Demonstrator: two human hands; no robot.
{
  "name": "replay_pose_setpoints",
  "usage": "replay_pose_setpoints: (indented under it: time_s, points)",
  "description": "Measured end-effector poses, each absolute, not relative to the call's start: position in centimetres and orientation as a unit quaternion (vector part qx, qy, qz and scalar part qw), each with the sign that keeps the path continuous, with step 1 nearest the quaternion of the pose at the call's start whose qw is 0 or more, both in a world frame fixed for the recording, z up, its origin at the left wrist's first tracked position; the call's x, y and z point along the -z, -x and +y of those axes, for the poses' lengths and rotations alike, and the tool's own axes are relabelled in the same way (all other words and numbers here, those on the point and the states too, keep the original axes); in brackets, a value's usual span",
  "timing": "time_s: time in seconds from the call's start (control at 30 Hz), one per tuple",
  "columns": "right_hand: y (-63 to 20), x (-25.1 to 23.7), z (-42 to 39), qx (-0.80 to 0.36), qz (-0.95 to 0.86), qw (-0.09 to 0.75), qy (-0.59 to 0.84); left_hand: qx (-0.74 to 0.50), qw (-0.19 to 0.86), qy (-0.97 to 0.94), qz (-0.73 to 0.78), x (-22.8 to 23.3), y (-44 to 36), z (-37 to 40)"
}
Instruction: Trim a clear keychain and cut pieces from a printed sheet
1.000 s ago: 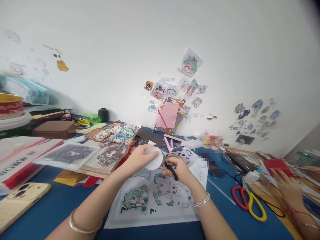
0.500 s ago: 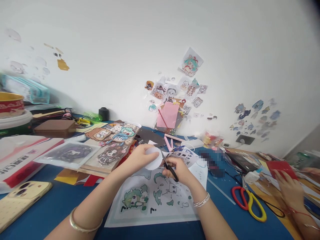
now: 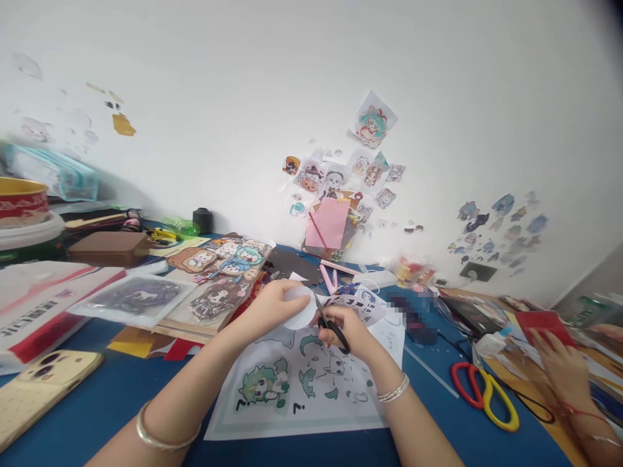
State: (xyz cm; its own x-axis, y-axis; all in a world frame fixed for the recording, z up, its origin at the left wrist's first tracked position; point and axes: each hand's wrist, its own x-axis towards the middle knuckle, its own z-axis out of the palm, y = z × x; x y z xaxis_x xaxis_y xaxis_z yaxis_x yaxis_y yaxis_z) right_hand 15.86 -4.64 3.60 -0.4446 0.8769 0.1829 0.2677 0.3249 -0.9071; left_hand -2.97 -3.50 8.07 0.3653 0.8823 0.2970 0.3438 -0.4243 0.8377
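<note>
Between thumb and fingers, my left hand (image 3: 280, 305) pinches a rounded white paper piece (image 3: 300, 312). My right hand (image 3: 348, 331) is closed round the handles of a pair of black-handled scissors (image 3: 335, 333). The blades point up and away, right at the paper piece's right edge; whether they are open or shut is hard to make out. Below both hands lies a large printed sheet (image 3: 272, 421) with green cartoon dragon drawings and separate cut-out parts, partly covered by my hands and wrists.
Red-and-yellow-handled scissors (image 3: 484, 395) lie at right, near another person's hand (image 3: 564, 366) on a red item (image 3: 545, 327). At left are a phone (image 3: 48, 395), a packaged cartoon sticker (image 3: 136, 298) and a stack of cartoon cut-outs (image 3: 219, 272). A white wall (image 3: 219, 117) stands behind.
My right fingers and the scissor handles have shifted very slightly. My left hand holds the paper piece in nearly the same place.
</note>
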Motion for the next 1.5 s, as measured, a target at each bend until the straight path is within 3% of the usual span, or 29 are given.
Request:
replay_pose_setpoints:
  time_s: [1.5]
  points:
    - [-15.70,-4.09,-4.97,-0.395,-0.736,0.354,0.421,-0.361,0.422,-0.728,0.402,-8.45,3.68,-3.51]
